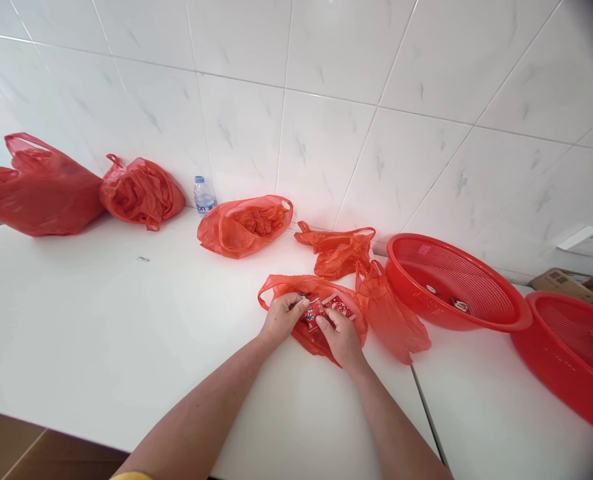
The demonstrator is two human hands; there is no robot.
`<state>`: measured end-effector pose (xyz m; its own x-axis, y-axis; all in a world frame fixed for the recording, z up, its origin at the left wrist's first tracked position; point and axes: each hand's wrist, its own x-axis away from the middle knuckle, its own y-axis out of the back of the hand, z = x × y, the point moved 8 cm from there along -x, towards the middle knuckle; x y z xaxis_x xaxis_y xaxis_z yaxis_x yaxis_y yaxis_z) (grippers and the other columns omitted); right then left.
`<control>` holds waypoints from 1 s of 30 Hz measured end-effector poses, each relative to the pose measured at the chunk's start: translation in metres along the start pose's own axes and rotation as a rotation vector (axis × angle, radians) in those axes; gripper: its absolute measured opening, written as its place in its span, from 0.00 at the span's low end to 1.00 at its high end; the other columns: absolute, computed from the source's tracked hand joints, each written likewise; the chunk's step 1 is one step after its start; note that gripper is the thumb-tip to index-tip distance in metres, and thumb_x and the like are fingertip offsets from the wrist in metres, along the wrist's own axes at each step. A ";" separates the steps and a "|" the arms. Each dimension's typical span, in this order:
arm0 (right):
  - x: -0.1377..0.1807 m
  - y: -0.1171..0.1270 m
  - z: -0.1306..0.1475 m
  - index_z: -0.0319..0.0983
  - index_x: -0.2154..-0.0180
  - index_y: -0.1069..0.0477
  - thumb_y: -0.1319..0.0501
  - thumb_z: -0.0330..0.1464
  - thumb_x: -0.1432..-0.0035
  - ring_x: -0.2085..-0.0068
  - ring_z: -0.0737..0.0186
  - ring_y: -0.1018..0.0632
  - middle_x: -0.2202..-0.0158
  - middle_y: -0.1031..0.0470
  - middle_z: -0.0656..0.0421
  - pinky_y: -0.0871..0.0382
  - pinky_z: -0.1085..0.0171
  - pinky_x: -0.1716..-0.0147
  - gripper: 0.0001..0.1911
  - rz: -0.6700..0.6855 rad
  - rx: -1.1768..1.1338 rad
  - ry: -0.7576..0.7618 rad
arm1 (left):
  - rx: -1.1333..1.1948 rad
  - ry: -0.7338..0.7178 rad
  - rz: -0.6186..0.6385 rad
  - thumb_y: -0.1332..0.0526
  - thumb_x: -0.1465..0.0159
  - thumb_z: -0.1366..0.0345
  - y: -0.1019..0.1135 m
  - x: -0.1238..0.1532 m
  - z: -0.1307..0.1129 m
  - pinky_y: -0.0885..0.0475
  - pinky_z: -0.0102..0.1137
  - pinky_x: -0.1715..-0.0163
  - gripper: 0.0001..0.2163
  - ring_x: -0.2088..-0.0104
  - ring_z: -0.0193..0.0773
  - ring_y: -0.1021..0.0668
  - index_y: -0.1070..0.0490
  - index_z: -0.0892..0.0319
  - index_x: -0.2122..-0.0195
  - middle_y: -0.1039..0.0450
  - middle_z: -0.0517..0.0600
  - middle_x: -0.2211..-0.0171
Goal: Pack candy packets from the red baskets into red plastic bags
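Observation:
My left hand [282, 316] and my right hand [340, 337] meet over an open red plastic bag [281, 285] lying on the white table [126, 320]. Between the fingertips of both hands is a small red packet [314, 312] with white print. Both hands pinch it. A second red and white packet [340, 307] lies in the bag just beyond my right hand. Another crumpled red bag [394, 320] rests right of my right hand.
Red bags stand along the tiled wall: a big one [36, 187], a knotted one [140, 192], an open one [244, 227], a flat one [339, 252]. A water bottle [203, 196] stands between them. Two red mesh baskets [456, 283] [571, 353] sit right; a cardboard box [574, 285] behind.

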<state>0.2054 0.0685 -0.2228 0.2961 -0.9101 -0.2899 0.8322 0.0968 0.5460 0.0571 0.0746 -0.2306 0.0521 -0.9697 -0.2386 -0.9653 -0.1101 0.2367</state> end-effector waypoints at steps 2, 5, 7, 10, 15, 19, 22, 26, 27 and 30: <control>0.000 0.000 0.000 0.40 0.68 0.31 0.47 0.40 0.40 0.65 0.59 0.27 0.67 0.26 0.57 0.34 0.62 0.64 0.12 -0.003 -0.002 -0.001 | 0.002 0.003 0.011 0.45 0.39 0.53 -0.001 0.000 0.000 0.46 0.27 0.78 0.18 0.78 0.30 0.41 0.43 0.59 0.80 0.45 0.42 0.81; 0.000 0.000 0.000 0.40 0.68 0.31 0.47 0.39 0.40 0.65 0.59 0.27 0.67 0.26 0.57 0.34 0.62 0.64 0.12 -0.008 0.001 -0.003 | -0.002 0.001 0.006 0.45 0.40 0.53 0.000 0.000 0.000 0.46 0.27 0.78 0.18 0.78 0.30 0.41 0.43 0.59 0.80 0.45 0.42 0.81; 0.000 0.001 0.000 0.40 0.69 0.32 0.47 0.40 0.40 0.66 0.59 0.27 0.69 0.27 0.57 0.34 0.62 0.65 0.12 -0.007 0.009 -0.002 | -0.004 0.000 0.003 0.45 0.40 0.52 0.000 0.000 -0.001 0.46 0.27 0.78 0.18 0.78 0.30 0.42 0.43 0.59 0.80 0.45 0.42 0.81; 0.000 0.001 0.001 0.40 0.70 0.33 0.47 0.40 0.40 0.68 0.60 0.28 0.71 0.28 0.58 0.34 0.62 0.66 0.13 -0.003 0.015 0.002 | -0.010 -0.003 0.007 0.46 0.39 0.53 -0.001 0.000 -0.001 0.46 0.27 0.78 0.18 0.78 0.30 0.41 0.43 0.59 0.80 0.45 0.43 0.81; 0.000 0.000 0.001 0.40 0.70 0.32 0.48 0.40 0.40 0.69 0.60 0.28 0.71 0.28 0.59 0.34 0.63 0.67 0.13 -0.007 0.016 0.006 | -0.009 -0.012 0.001 0.46 0.39 0.52 0.000 0.000 -0.001 0.46 0.27 0.79 0.18 0.78 0.29 0.42 0.43 0.59 0.81 0.46 0.43 0.81; 0.000 0.000 0.000 0.40 0.71 0.33 0.47 0.41 0.40 0.69 0.60 0.28 0.71 0.28 0.59 0.34 0.63 0.67 0.13 -0.009 0.010 0.006 | -0.003 0.001 0.000 0.45 0.40 0.52 0.000 0.000 0.000 0.46 0.27 0.79 0.19 0.78 0.30 0.41 0.42 0.59 0.81 0.44 0.43 0.81; 0.000 0.000 -0.001 0.41 0.71 0.34 0.48 0.40 0.40 0.69 0.61 0.29 0.72 0.28 0.59 0.35 0.63 0.67 0.13 -0.005 0.017 0.002 | -0.001 0.007 0.005 0.45 0.40 0.52 0.000 0.000 0.000 0.46 0.27 0.78 0.19 0.78 0.30 0.41 0.43 0.59 0.81 0.44 0.43 0.81; 0.000 0.000 -0.001 0.41 0.72 0.36 0.48 0.40 0.39 0.69 0.61 0.29 0.71 0.29 0.59 0.35 0.63 0.67 0.12 -0.008 0.014 -0.001 | 0.014 -0.007 0.021 0.45 0.39 0.51 0.000 0.000 -0.002 0.46 0.27 0.78 0.19 0.78 0.29 0.41 0.43 0.59 0.81 0.44 0.42 0.81; 0.000 0.000 -0.001 0.41 0.72 0.36 0.48 0.40 0.39 0.69 0.61 0.29 0.72 0.29 0.60 0.35 0.63 0.67 0.12 -0.008 0.010 -0.002 | 0.019 -0.009 0.027 0.45 0.39 0.51 0.000 0.000 -0.003 0.46 0.27 0.78 0.19 0.78 0.29 0.41 0.43 0.59 0.81 0.44 0.42 0.81; 0.000 0.000 -0.003 0.41 0.71 0.36 0.49 0.40 0.39 0.70 0.62 0.29 0.73 0.30 0.60 0.36 0.63 0.69 0.12 -0.017 -0.004 -0.011 | 0.042 -0.004 0.047 0.44 0.40 0.51 -0.002 0.001 -0.003 0.45 0.27 0.78 0.19 0.78 0.30 0.39 0.39 0.60 0.79 0.42 0.43 0.81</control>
<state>0.2073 0.0695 -0.2254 0.2768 -0.9159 -0.2908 0.8391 0.0829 0.5376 0.0602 0.0731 -0.2290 0.0052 -0.9728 -0.2316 -0.9766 -0.0547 0.2081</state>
